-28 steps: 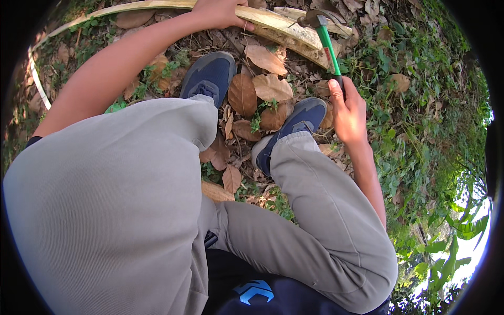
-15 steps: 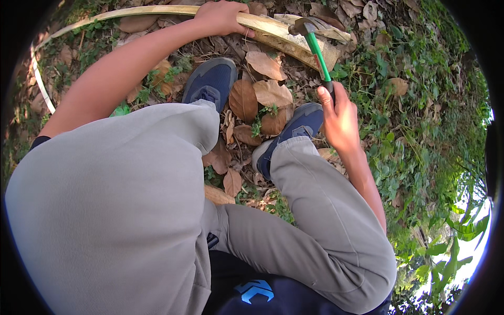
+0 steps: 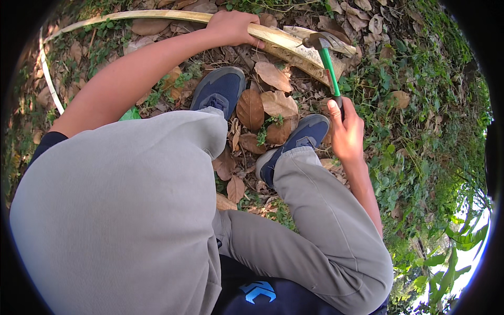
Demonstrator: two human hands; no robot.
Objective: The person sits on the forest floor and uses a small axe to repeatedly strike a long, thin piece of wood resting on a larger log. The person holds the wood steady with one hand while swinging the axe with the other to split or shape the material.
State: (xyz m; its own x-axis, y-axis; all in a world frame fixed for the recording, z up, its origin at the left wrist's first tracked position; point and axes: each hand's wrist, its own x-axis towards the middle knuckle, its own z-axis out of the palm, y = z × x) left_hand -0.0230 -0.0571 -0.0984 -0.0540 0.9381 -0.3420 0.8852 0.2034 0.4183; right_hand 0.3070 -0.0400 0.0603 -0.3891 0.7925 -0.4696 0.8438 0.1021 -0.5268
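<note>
A claw hammer with a green shaft and black grip is held in my right hand, its fingers closed round the grip. Its metal head lies over the right end of a long pale wooden plank; whether they touch I cannot tell. My left hand grips the plank left of the hammer, fingers over its near edge. The plank runs off to the far left, bending with the lens. Behind the hammer head, partly covered by it, another pale split piece of wood rests beside the plank.
Dry brown leaves and green weeds cover the ground. My blue shoes stand just this side of the plank, below the hands. Another wood piece shows between my legs. A second pale strip lies at far left.
The whole view has shifted a little, so everything sits lower and further right. Both hands keep their grips, and the hammer head is still over the plank's right end.
</note>
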